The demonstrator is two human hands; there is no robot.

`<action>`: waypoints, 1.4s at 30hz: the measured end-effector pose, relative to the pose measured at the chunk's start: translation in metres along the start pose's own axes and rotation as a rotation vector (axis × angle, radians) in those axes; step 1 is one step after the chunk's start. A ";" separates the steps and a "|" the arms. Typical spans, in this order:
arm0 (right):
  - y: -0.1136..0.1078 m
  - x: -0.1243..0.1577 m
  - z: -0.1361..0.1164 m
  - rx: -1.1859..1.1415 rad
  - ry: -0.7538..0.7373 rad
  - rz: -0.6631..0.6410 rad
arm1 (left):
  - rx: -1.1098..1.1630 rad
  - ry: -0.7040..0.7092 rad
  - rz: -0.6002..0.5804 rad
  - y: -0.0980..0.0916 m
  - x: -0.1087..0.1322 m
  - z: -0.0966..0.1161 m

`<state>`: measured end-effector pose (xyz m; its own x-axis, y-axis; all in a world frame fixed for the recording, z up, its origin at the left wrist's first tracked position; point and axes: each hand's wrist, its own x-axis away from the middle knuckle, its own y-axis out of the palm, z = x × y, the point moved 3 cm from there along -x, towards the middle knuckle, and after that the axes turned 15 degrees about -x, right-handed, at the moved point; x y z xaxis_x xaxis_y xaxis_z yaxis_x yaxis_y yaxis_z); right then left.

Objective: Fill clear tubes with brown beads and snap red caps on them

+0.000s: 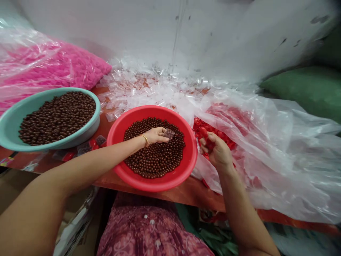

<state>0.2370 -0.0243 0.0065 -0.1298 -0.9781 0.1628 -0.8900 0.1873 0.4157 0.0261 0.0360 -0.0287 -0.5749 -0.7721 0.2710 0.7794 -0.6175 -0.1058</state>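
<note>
Head view, mid-frame: my left hand (156,135) has fingers clamped on a clear packet (169,133); centre-right, my right hand (220,151) pinches a red piece (204,132).

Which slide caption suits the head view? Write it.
Left fingers hold a clear piece over brown beads in a red basin; right fingers, a red piece.

Single head-worn camera, looking forward and down over wearer's patterned garment (151,231) at bottom edge. Close range: red basin (153,184) near frame centre, within arm's reach (forearms (106,160) enter from below). Pale wall (144,32) spans top.
</note>
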 end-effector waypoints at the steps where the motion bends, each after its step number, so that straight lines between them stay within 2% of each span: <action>1: 0.008 0.002 -0.001 0.017 -0.013 -0.026 | 0.071 0.031 -0.004 -0.004 0.008 0.006; 4: 0.031 0.005 -0.002 0.115 -0.079 -0.112 | 0.177 0.034 -0.003 -0.009 0.032 0.018; 8: 0.058 0.003 0.004 0.176 -0.131 -0.244 | 0.258 -0.044 -0.018 -0.004 0.054 0.020; 12: 0.075 -0.005 0.014 0.091 -0.069 -0.264 | 0.233 -0.074 0.012 0.000 0.062 0.017; 16: 0.085 -0.008 0.019 0.115 -0.054 -0.271 | 0.150 -0.014 0.022 0.000 0.062 0.021; 21: 0.085 -0.008 0.029 0.137 0.086 -0.273 | 0.083 0.035 0.081 -0.003 0.061 0.023; 26: 0.086 -0.016 0.031 0.034 -0.103 -0.190 | 0.049 0.080 0.040 0.000 0.061 0.023; 29: 0.094 -0.017 0.032 -0.009 -0.153 -0.189 | 0.059 0.135 0.003 0.002 0.063 0.025; 32: 0.099 -0.013 0.032 -0.008 -0.196 -0.203 | 0.081 0.176 0.052 -0.002 0.064 0.027; 36: 0.094 -0.005 0.027 0.115 -0.290 -0.178 | 0.123 0.156 0.152 -0.006 0.063 0.028; 39: 0.087 -0.002 0.026 0.228 -0.261 -0.181 | 0.112 0.158 0.214 -0.006 0.061 0.027; 42: 0.085 0.000 0.025 0.388 -0.242 -0.257 | 0.063 0.177 0.239 -0.006 0.060 0.027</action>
<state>0.1507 -0.0111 0.0196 0.0572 -0.9897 -0.1316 -0.9969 -0.0637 0.0453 -0.0068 -0.0025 0.0139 -0.4035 -0.9120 0.0740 0.9086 -0.4089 -0.0851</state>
